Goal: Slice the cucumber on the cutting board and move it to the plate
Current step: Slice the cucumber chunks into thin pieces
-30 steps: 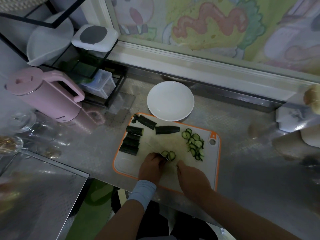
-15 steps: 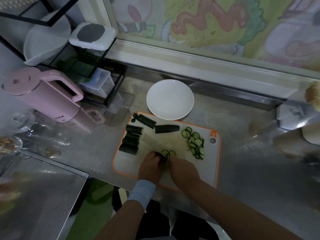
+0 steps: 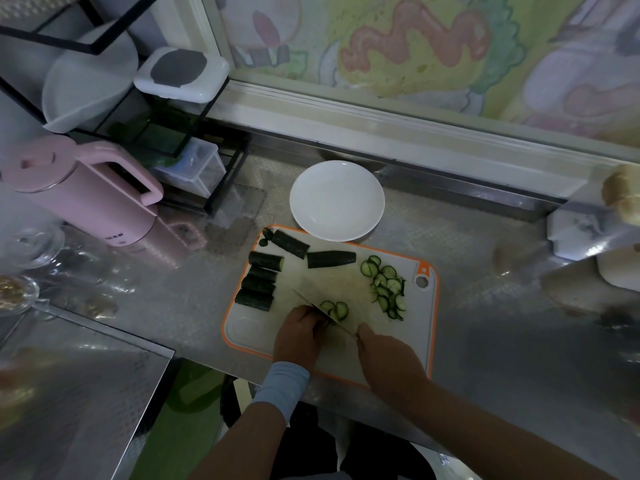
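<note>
Down at the near edge of the cutting board [image 3: 249,329], one right hand [image 3: 384,358] grips one knife [image 3: 325,315], its blade lying slantwise. One left hand [image 3: 299,336] curls its fingers beside the blade; whether they hold anything I cannot tell. Two fresh slices [image 3: 334,308] lie just beyond the blade. Six dark cucumber chunks [image 3: 258,285] sit on the board's left and far side, and one overlapping pile [image 3: 384,291] of slices, too tangled to count, lies to the right. One white plate [image 3: 337,200] holds nothing. Half a second ago the hands nearly touched; now the right has drawn back, everything else unmoved.
</note>
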{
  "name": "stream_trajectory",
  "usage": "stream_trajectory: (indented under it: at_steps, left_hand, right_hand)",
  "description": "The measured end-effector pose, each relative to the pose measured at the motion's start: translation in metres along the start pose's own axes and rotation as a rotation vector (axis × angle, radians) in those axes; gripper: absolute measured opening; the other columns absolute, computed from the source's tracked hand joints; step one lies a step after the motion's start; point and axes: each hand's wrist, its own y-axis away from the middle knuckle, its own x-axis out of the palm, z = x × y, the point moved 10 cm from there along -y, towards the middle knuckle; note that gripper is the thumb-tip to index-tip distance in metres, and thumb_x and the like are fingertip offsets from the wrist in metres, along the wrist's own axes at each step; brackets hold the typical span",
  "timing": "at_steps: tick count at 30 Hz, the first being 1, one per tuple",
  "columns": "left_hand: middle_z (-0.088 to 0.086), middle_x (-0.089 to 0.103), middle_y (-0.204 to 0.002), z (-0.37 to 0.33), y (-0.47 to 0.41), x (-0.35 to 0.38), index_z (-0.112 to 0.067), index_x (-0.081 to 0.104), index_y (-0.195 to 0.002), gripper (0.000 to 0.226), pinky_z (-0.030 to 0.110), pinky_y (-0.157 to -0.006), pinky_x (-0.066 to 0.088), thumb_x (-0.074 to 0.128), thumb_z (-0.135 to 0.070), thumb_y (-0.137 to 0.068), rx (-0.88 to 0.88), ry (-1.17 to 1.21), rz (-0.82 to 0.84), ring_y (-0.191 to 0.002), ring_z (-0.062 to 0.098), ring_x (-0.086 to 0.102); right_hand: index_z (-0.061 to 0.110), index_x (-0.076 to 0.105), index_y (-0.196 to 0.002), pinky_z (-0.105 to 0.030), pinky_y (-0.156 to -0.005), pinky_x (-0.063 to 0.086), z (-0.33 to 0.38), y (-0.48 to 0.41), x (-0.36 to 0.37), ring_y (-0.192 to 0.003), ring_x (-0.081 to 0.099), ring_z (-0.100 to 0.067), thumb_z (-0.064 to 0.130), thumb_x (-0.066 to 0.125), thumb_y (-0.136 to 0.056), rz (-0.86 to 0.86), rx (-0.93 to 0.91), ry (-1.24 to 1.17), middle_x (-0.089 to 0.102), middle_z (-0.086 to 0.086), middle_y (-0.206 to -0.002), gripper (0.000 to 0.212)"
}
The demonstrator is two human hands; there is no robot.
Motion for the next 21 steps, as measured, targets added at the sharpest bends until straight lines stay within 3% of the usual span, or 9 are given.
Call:
stream_trajectory:
  at_steps: [3, 7, 10, 13, 16, 18, 21]
  left_hand:
    - [0.006, 0.066, -0.083, -0.001, 0.000, 0.000, -0.011, 0.074, -0.079, 0.015, 0.023, -0.062, 0.049, 0.080, -0.004, -0.068, -0.011, 0.011, 0.012, -0.074, 0.024, 0.063]
    - [0.006, 0.066, -0.087, -0.002, 0.002, -0.005, -0.012, 0.074, -0.084, 0.013, 0.021, -0.065, 0.045, 0.075, -0.004, -0.073, -0.024, 0.047, 0.008, -0.079, 0.023, 0.062]
    - [0.007, 0.066, -0.089, -0.004, 0.003, -0.008, -0.011, 0.073, -0.085, 0.011, 0.020, -0.068, 0.043, 0.074, -0.006, -0.075, -0.007, 0.051, 0.006, -0.082, 0.022, 0.060]
    - [0.006, 0.066, -0.087, -0.005, 0.002, -0.008, -0.011, 0.073, -0.084, 0.010, 0.020, -0.067, 0.042, 0.076, -0.008, -0.075, -0.002, 0.035, 0.006, -0.081, 0.023, 0.060]
    - [0.006, 0.067, -0.084, -0.002, 0.001, -0.007, -0.013, 0.074, -0.082, 0.010, 0.022, -0.065, 0.044, 0.077, -0.008, -0.073, -0.043, 0.026, 0.011, -0.077, 0.024, 0.062]
    - [0.007, 0.068, -0.081, -0.001, 0.000, -0.006, -0.012, 0.075, -0.079, 0.012, 0.024, -0.063, 0.048, 0.078, -0.006, -0.070, -0.037, 0.026, 0.011, -0.073, 0.025, 0.063]
    - [0.006, 0.067, -0.080, 0.000, 0.001, -0.003, -0.012, 0.075, -0.077, 0.013, 0.024, -0.062, 0.050, 0.080, -0.004, -0.067, -0.008, -0.001, 0.023, -0.070, 0.024, 0.063]
  right_hand:
    - [0.014, 0.055, -0.101, -0.025, -0.039, 0.028, 0.003, -0.005, 0.006, -0.043, 0.052, -0.016, 0.018, 0.061, -0.087, -0.011, 0.004, -0.061, 0.056, 0.003, -0.057, 0.016]
    - [0.012, 0.065, -0.100, -0.023, -0.037, 0.040, 0.018, -0.023, 0.005, -0.043, 0.056, -0.015, 0.018, 0.046, -0.080, -0.106, -0.018, -0.089, 0.061, 0.000, -0.058, 0.029]
    - [0.008, 0.072, -0.092, -0.021, -0.037, 0.041, 0.027, -0.035, 0.004, -0.043, 0.058, -0.016, 0.019, 0.038, -0.078, -0.163, -0.036, -0.057, 0.063, -0.001, -0.059, 0.039]
    - [0.011, 0.064, -0.097, -0.020, -0.036, 0.036, 0.028, -0.041, 0.005, -0.041, 0.055, -0.015, 0.020, 0.037, -0.079, -0.129, -0.020, -0.069, 0.059, 0.001, -0.057, 0.033]
    - [0.010, 0.056, -0.103, -0.020, -0.037, 0.037, 0.028, -0.034, -0.002, -0.042, 0.055, -0.015, 0.019, 0.041, -0.080, -0.159, -0.055, -0.076, 0.060, 0.000, -0.058, 0.030]
    - [0.010, 0.052, -0.106, -0.022, -0.036, 0.036, 0.027, -0.025, -0.009, -0.041, 0.053, -0.016, 0.015, 0.054, -0.079, -0.175, -0.071, -0.066, 0.058, 0.000, -0.056, 0.027]
    - [0.016, 0.048, -0.099, -0.022, -0.033, 0.021, 0.015, -0.012, -0.009, -0.033, 0.045, -0.012, 0.016, 0.079, -0.068, -0.102, -0.030, -0.024, 0.050, 0.004, -0.047, 0.044]
